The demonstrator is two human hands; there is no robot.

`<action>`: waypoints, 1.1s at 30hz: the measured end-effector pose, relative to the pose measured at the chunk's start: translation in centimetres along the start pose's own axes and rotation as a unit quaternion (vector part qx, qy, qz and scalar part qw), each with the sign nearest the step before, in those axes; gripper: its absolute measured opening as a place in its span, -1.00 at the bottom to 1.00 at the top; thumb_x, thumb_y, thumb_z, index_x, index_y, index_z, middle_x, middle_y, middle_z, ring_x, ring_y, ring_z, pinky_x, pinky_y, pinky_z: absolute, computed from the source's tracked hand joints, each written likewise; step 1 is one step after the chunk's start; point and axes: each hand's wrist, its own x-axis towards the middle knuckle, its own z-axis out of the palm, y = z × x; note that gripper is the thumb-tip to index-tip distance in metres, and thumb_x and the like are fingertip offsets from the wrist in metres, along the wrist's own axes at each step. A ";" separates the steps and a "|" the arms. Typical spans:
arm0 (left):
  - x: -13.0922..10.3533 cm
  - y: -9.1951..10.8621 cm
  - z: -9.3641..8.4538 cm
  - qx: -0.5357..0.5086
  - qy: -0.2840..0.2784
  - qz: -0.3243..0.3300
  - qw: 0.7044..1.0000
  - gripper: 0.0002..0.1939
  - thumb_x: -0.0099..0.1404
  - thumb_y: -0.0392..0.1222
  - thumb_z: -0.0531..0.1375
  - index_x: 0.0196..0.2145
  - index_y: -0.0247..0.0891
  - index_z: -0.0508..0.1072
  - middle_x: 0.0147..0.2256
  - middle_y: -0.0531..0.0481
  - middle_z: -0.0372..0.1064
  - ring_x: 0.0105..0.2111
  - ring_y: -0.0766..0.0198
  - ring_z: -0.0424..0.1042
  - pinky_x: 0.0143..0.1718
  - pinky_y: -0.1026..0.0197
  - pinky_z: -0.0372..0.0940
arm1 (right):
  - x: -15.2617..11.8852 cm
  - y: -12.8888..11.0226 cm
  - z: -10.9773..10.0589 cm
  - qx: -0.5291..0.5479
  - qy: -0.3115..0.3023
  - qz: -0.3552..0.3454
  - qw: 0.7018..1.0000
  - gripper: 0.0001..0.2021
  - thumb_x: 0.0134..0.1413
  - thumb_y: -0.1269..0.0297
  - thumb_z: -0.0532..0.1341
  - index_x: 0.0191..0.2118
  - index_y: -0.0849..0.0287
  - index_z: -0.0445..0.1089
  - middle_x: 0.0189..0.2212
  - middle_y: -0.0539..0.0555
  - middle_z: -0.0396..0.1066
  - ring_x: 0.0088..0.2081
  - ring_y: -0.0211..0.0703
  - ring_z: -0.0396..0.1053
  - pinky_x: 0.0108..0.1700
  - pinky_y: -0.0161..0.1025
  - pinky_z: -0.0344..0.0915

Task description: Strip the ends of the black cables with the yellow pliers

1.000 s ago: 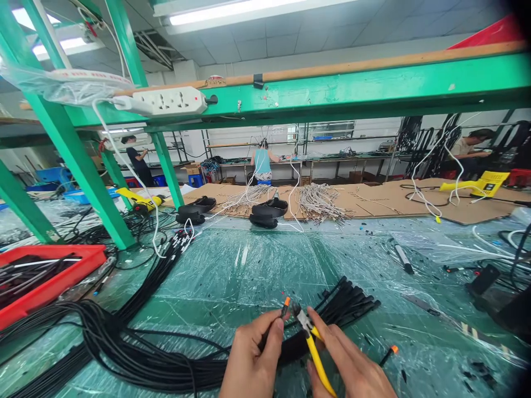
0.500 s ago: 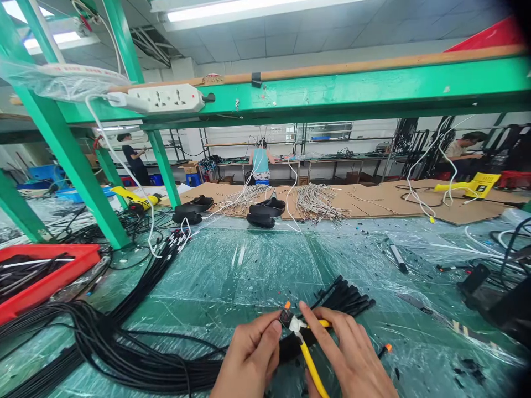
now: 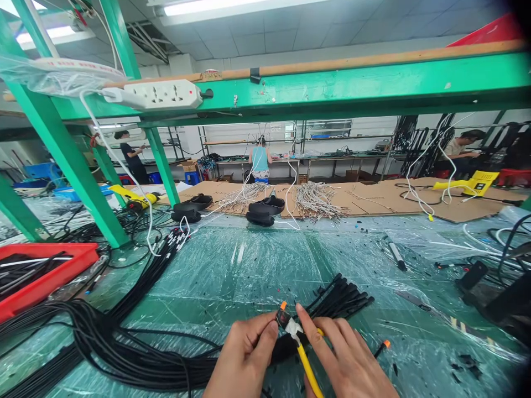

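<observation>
Between the thumb and forefinger of my left hand (image 3: 249, 351) is a small black connector (image 3: 282, 317) with an orange tip pointing up. Yellow-handled cutting pliers (image 3: 307, 367) are held in my right hand (image 3: 346, 354), its forefinger stretched along the tool. Their metal jaws meet the connector's side; whether they bite into it I cannot tell. Beneath and left of my hands runs a thick bundle of black cables (image 3: 124, 348). Just beyond my right hand lie several black cable ends (image 3: 346, 298). Another orange-tipped end (image 3: 386, 344) sits right of that hand.
A red tray (image 3: 50, 271) with cables stands at left. Across the back lie cardboard (image 3: 373, 199), grey wires (image 3: 317, 200) and two black strapped items (image 3: 265, 209). A steel ruler (image 3: 415, 301) and black scraps (image 3: 468, 362) lie right. A green beam (image 3: 332, 91) crosses above; people sit and stand beyond.
Both hands, with the connector and pliers, have shifted slightly left in the picture. My grip on each looks the same.
</observation>
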 end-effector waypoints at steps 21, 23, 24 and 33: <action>0.9 0.0 -0.1 -0.189 0.072 -0.104 0.974 -0.49 0.09 0.18 0.25 -0.31 -0.42 0.51 -0.77 0.31 -0.15 -0.77 0.52 -0.28 -0.74 0.36 -0.30 | -0.2 0.0 0.7 0.104 0.091 0.080 0.987 -0.39 0.16 0.35 0.02 0.31 0.21 -0.13 -0.03 0.16 0.38 0.00 -0.13 0.38 -0.09 -0.26 0.42; 0.9 -0.1 -0.2 -0.172 0.072 -0.094 0.978 -0.50 0.10 0.16 0.26 -0.28 -0.41 0.53 -0.74 0.30 -0.17 -0.74 0.51 -0.27 -0.72 0.37 -0.30 | -0.2 -0.1 0.6 0.118 0.075 0.078 0.987 -0.41 0.14 0.36 0.03 0.29 0.16 -0.07 -0.06 0.13 0.37 -0.02 -0.15 0.38 -0.08 -0.27 0.41; 0.8 -0.3 -0.2 -0.152 0.074 -0.080 0.982 -0.50 0.11 0.16 0.26 -0.27 -0.40 0.53 -0.73 0.28 -0.14 -0.72 0.51 -0.24 -0.70 0.38 -0.28 | -0.2 -0.1 0.5 0.129 0.064 0.078 0.986 -0.41 0.12 0.36 0.04 0.28 0.14 -0.05 -0.07 0.11 0.36 -0.03 -0.16 0.38 -0.08 -0.28 0.41; 0.1 -0.3 0.3 -0.035 0.048 -0.007 0.998 -0.48 0.27 0.12 0.13 0.04 -0.30 0.38 -0.48 -0.01 0.48 -0.75 0.47 0.03 -0.72 0.37 -0.09 | 0.1 -0.1 0.7 0.217 0.033 0.105 0.970 -0.45 0.06 0.40 0.05 0.20 0.10 -0.02 -0.09 0.10 0.29 -0.05 -0.18 0.36 -0.08 -0.26 0.40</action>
